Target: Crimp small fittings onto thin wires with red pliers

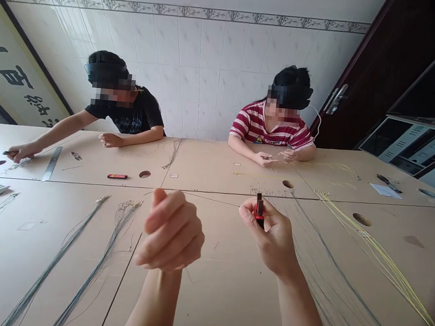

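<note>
My left hand is raised above the table, its fingers curled into a fist. A thin dark cord runs from it toward the fingertips of my right hand. That hand is closed around a small black and red lighter, held upright. Whether the cord's right end is pinched there or passes behind cannot be made out. Left of my left hand lie two bundles of grey-green cords with metal clasps at their far ends. Beyond my right hand is a row of small metal clasps with thin cords.
Two people sit across the table; one reaches left, the other handles a small piece. Yellow cords lie to the right. Another lighter, a steel ruler, a dark cutter and round table holes are also in view.
</note>
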`<move>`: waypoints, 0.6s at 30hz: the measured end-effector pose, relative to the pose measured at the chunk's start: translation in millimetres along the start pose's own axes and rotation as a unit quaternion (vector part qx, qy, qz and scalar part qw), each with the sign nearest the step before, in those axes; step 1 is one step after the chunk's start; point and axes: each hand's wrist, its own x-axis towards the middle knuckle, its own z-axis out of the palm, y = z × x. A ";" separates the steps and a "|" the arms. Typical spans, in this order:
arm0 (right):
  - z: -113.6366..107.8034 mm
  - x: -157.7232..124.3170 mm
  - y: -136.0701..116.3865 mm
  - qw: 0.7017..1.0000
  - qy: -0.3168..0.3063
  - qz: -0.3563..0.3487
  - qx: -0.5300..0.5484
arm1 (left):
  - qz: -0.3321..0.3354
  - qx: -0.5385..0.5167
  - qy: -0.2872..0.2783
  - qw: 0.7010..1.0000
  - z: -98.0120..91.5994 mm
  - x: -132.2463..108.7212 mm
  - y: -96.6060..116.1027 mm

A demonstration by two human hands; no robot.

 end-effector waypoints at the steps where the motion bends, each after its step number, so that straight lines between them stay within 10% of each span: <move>1: 0.2 -0.3 0.5 1.000 -0.004 0.000 -0.001 | 0.046 0.010 0.025 0.999 5.5 0.3 3.4; 6: 0.8 -0.2 3.5 1.000 -0.007 -0.009 -0.012 | 0.190 0.007 0.084 0.978 16.8 6.4 29.3; 11: 7.0 0.9 4.2 0.999 -0.018 -0.040 -0.031 | 0.258 0.096 0.157 0.948 -15.3 18.7 42.2; 18: 14.1 -4.6 -19.0 0.981 -0.119 -0.134 -0.077 | 0.200 0.076 0.201 0.956 -48.9 38.6 21.6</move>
